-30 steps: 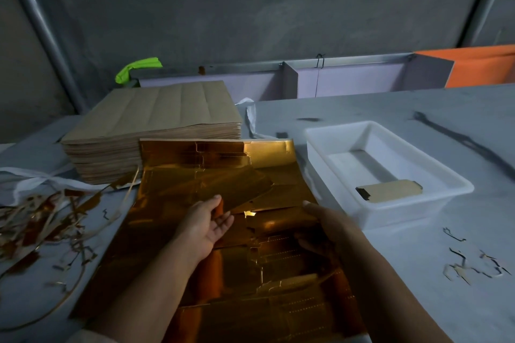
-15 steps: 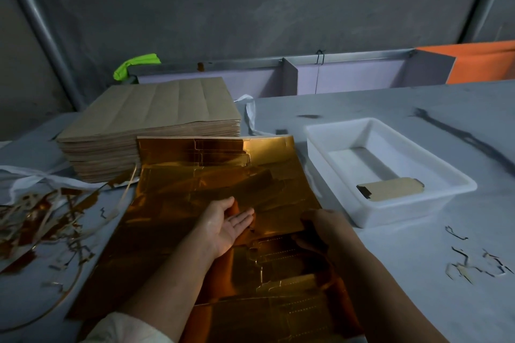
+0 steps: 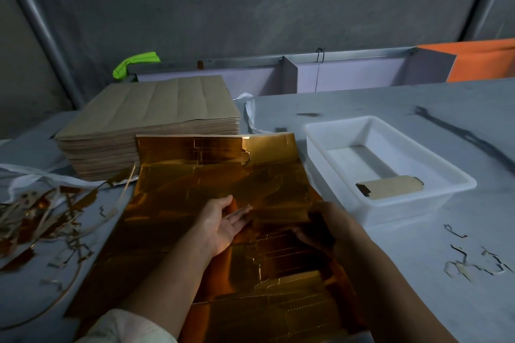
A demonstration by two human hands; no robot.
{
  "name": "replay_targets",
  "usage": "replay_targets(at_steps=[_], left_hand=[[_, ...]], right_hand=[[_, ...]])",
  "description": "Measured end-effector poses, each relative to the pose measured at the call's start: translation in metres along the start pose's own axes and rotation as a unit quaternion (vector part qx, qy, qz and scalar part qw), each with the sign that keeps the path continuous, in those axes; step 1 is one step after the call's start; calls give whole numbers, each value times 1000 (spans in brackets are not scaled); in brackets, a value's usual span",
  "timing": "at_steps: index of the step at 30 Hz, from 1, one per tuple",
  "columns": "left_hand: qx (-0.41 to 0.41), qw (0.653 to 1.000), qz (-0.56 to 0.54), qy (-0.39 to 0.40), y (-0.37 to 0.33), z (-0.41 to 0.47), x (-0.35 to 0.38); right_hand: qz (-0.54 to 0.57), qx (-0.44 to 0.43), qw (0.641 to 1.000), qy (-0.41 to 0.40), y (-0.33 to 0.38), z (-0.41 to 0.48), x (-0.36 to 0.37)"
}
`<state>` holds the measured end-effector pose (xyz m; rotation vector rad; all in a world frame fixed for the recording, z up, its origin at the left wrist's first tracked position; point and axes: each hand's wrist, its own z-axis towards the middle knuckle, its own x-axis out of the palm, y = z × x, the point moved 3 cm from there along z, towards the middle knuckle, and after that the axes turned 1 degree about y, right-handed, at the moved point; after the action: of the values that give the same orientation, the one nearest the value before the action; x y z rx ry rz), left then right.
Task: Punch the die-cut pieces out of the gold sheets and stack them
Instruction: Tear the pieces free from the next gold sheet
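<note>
On the desk (image 3: pixel 418 303), one piece (image 3: pixel 390 191) lay in the tray (image 3: pixel 407 207); left grip (image 3: pixel 223 227) spread, right grip (image 3: pixel 320 228) pinched the largely unpunched gold sheet (image 3: pixel 195 189).

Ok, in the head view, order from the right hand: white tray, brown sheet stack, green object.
1. white tray, just right of the right hand.
2. brown sheet stack, back left.
3. green object, behind that stack.
</note>
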<state>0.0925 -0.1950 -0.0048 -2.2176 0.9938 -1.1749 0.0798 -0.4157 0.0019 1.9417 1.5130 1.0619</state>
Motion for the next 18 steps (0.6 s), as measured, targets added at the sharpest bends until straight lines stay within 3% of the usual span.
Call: replay_targets(at_steps=[11,18], left_hand=[[-2,1000,26,7,-1,-1,-1],[-13,1000,-6,11,-8,-4,-1]], right_hand=[[68,11,996,52,-1,-1,-6],[21,6,999,46,-2,-3,-3]])
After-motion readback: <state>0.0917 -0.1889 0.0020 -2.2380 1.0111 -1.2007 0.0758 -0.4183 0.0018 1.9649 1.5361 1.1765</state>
